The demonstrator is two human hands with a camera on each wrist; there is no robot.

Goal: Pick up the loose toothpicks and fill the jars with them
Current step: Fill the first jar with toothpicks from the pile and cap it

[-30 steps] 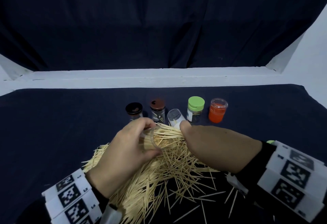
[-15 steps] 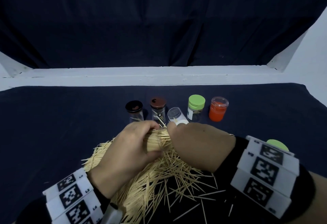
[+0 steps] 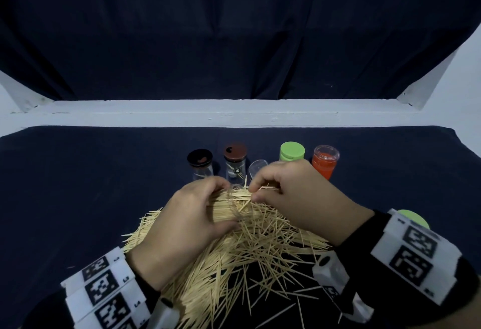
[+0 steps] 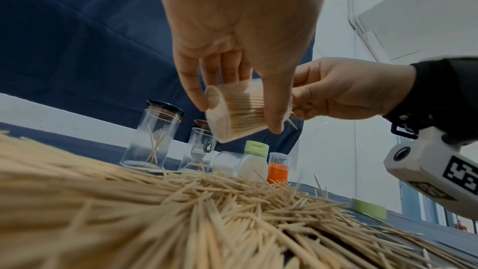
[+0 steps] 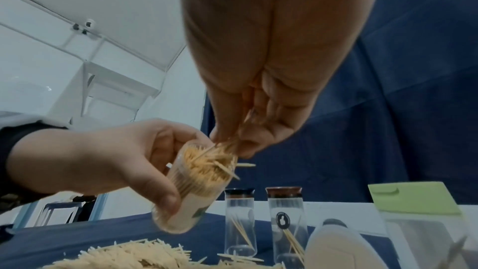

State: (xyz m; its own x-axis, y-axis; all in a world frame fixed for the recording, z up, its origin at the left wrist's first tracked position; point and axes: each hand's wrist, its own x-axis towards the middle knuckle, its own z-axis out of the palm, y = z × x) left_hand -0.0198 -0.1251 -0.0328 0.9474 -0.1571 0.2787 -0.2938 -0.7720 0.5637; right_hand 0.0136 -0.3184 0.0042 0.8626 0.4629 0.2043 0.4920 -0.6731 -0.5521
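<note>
Fingers and thumb of the left hand (image 3: 182,224) are wrapped round a clear jar (image 4: 236,113) that is held on its side above the toothpick pile (image 3: 234,256), its open mouth turned to the right. The jar is seen packed with toothpicks lying lengthwise, and a few ends stick out past its rim. Just right of that mouth, a small bundle of toothpicks (image 3: 263,190) is pinched between the thumb and fingertips of the right hand (image 3: 294,196), the tips of the bundle being set at or just inside the mouth. The pile is spread over the dark table cloth (image 3: 78,185) beneath both hands, on the near side of the scene. Beyond the hands a row of containers is stood upright: at the far left a black-lidded jar (image 3: 200,163) with a few toothpicks inside, next a brown-lidded jar (image 3: 235,161) also with a few toothpicks, then a clear open jar (image 3: 256,168) mostly hidden by the right hand, a green-capped jar (image 3: 292,151), and at the right end an orange jar (image 3: 324,163). The contents of the last three cannot be made out. A green lid (image 3: 413,218) is seen near the right wrist.
</note>
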